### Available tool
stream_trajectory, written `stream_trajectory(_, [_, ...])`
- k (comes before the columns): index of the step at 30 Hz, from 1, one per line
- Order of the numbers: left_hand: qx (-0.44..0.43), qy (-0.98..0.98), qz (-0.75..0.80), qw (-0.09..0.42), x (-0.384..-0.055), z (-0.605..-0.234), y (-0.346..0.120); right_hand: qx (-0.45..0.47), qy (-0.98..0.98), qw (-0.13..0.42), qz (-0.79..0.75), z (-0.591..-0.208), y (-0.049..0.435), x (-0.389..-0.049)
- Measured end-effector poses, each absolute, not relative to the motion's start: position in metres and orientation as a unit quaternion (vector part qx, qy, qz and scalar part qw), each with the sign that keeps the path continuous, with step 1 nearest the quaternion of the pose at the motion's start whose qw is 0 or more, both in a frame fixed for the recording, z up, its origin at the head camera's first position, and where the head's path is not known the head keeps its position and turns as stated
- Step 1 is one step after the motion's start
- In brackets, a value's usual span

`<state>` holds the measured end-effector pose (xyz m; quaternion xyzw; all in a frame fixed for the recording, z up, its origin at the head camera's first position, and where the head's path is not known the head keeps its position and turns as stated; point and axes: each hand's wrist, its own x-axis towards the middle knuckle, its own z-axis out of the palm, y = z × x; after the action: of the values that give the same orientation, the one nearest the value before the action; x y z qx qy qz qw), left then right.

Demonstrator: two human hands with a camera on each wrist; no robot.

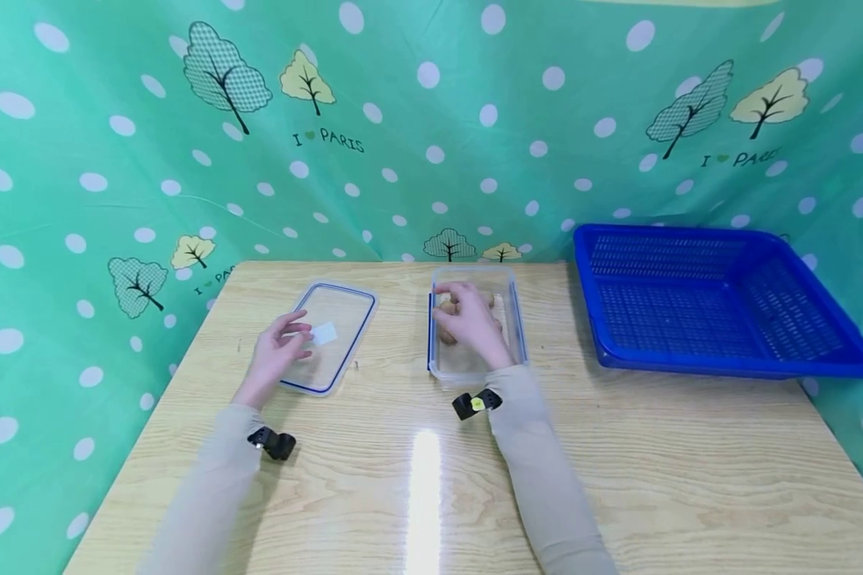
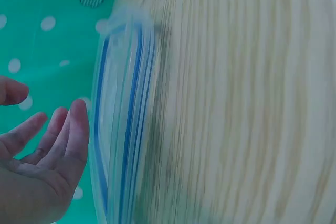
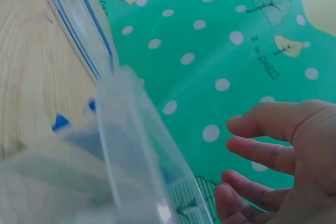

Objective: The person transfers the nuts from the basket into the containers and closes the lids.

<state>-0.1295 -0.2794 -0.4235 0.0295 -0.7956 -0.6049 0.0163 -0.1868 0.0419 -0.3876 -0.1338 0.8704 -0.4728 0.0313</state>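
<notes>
My left hand (image 1: 279, 350) hovers over a clear rectangular lid (image 1: 334, 367) with a blue seal, its fingers loosely bent and nothing between them. In the left wrist view, the fingers of that hand (image 2: 47, 166) spread beside the lid (image 2: 126, 114). Above a clear plastic container (image 1: 467, 377) is my right hand (image 1: 472, 319), holding nothing. Several brown roundish things (image 1: 447, 335) lie in the container, partly hidden by this hand. The right wrist view has the right hand (image 3: 299, 156) with parted, slightly bent fingers, beyond the container's wall (image 3: 136, 145).
A large blue plastic basket (image 1: 733, 367) stands at the right on the wooden table (image 1: 654, 471). A green dotted curtain (image 1: 403, 120) hangs behind the table. A blue locking flap (image 1: 430, 343) hangs along the container's left side.
</notes>
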Motion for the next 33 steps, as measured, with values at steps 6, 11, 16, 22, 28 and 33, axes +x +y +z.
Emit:
stream_trajectory(6, [0.07, -0.79, -0.606, 0.068, -0.126, -0.411, -0.297, -0.159, 0.876, 0.032, -0.454, -0.389, 0.023, -0.185])
stream_trajectory(11, [0.084, -0.802, -0.587, 0.073, -0.133, -0.421, -0.317, -0.172, 0.871, 0.038, -0.46, -0.393, 0.008, -0.181])
stream_trajectory(16, [0.109, -0.808, -0.576, 0.056, -0.144, -0.433, -0.332, -0.189, 0.852, 0.052, -0.485, -0.4, -0.013, -0.179])
stream_trajectory(22, [0.118, -0.816, -0.566, 0.01, -0.148, -0.436, -0.336, -0.198, 0.847, 0.065, -0.49, -0.409, -0.04, -0.176])
stream_trajectory(28, [0.118, -0.734, -0.668, -0.018, -0.148, -0.445, -0.342, -0.182, 0.855, 0.1, -0.475, -0.422, -0.062, -0.174])
stream_trajectory(33, [0.103, -0.713, -0.693, -0.026, -0.15, -0.452, -0.344, -0.148, 0.861, 0.109, -0.475, -0.434, -0.069, -0.175])
